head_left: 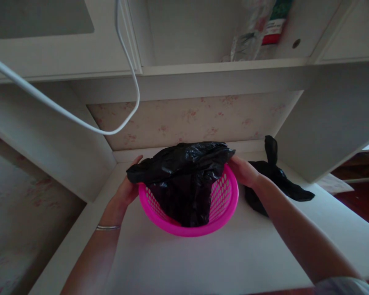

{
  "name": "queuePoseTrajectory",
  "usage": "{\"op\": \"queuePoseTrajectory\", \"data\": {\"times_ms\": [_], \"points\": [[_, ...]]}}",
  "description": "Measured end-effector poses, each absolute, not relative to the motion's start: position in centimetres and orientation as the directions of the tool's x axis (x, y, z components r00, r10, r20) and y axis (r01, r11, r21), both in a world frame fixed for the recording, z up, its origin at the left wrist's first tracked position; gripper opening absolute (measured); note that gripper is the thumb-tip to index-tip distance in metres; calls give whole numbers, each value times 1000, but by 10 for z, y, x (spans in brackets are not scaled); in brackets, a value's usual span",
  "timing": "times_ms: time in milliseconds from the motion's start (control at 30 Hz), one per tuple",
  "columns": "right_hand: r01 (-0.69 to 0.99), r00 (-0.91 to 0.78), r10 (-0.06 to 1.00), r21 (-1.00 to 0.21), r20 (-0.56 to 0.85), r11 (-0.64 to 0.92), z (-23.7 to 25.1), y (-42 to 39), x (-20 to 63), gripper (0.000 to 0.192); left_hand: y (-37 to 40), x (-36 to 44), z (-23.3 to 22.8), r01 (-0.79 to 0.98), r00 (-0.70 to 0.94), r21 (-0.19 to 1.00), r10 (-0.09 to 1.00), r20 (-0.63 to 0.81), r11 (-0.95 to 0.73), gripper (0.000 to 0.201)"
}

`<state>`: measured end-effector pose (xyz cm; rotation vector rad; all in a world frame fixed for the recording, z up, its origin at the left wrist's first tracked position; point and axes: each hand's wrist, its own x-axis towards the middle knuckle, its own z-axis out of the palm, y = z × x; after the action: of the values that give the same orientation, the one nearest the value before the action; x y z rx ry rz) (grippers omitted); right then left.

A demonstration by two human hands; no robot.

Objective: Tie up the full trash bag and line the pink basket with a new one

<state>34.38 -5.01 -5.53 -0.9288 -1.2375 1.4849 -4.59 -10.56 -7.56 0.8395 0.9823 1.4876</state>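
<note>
A bright pink perforated plastic basket [224,205] stands on the white desk [203,262]. A black plastic bag [184,180] lies across its mouth and droops inside. My left hand [126,188] holds the bag's left edge at the basket's left rim. My right hand [244,172] holds the bag's right edge at the right rim. A thin bracelet [108,227] circles my left wrist.
A second black plastic bag [276,178], knotted, lies on the desk to the right, behind my right forearm. A white cable [80,121] loops down from above left. Shelf panels enclose both sides; an upper shelf holds packaged items [258,28].
</note>
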Motion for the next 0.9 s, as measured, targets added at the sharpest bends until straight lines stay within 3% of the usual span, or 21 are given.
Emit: {"op": "queuePoseTrajectory", "data": {"times_ms": [100,333,533,733,900], "points": [[-153,-286,958,-988,14,-31,-53,-35,342,40,-92,-48,-74,-395,-115,918,993,-5,-41,75],[-191,-173,963,-966,206,172,-29,-11,334,18,-65,-44,-66,-406,-129,901,986,108,-152,42],[-222,-103,943,-931,316,288,7,-7,337,22,-49,-42,-48,-479,-257,822,945,204,-307,29],[-204,-22,971,-952,237,228,28,-1,358,18,-42,-56,-30,-500,-362,763,899,245,-409,26],[-191,30,987,-969,157,160,32,7,356,10,-50,-78,-33,-510,-260,790,936,236,-341,29]]}}
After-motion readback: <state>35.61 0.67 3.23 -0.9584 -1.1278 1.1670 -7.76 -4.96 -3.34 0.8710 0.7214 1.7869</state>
